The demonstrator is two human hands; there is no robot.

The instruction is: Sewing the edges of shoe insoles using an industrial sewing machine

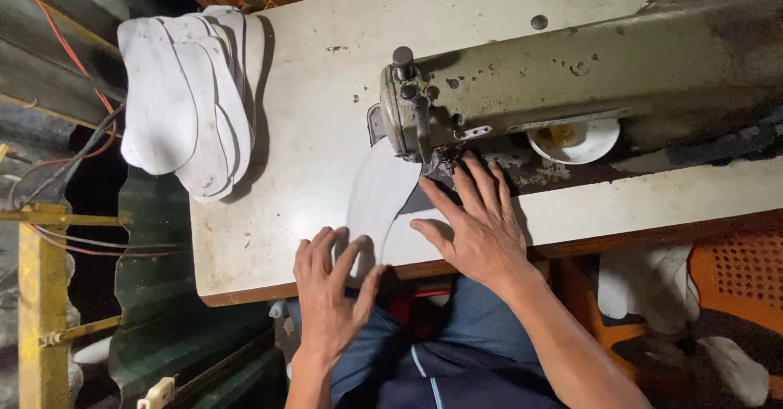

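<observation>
Left hand (330, 282) comes up from 6 o'clock, forearm near vertical, palm down, fingers (349, 254) spread flat and holding nothing. Fingertips press the near end of a pale grey sole-shaped fabric piece (377, 193) at the front edge of the tabletop (294, 99).

Right hand (481, 229) enters from 5 o'clock, forearm angled in from the lower right, palm down, fingers splayed and pointing toward 11 o'clock; not gripping, just resting flat. Index fingertip sits at the right edge of the fabric piece, close under the needle area; thumb lies on the tabletop toward 9 o'clock of the palm.

The fabric piece lies flat between the two hands, running from the left fingertips up toward 12 o'clock, its far end tucked under the head of the olive-green sewing machine (522, 91). A dark patch shows just beside its right edge, under the right fingers.

At 10 o'clock, a stack of white sole-shaped cutouts (183, 91) hangs over the tabletop's left corner, well apart from the hands. At 2 o'clock of the right hand, a white round dish (583, 141) sits beneath the machine arm. Orange plastic crate (738, 270) at 3 o'clock, below tabletop level. Yellow metal frame (41, 295) and loose cables at 9 o'clock
</observation>
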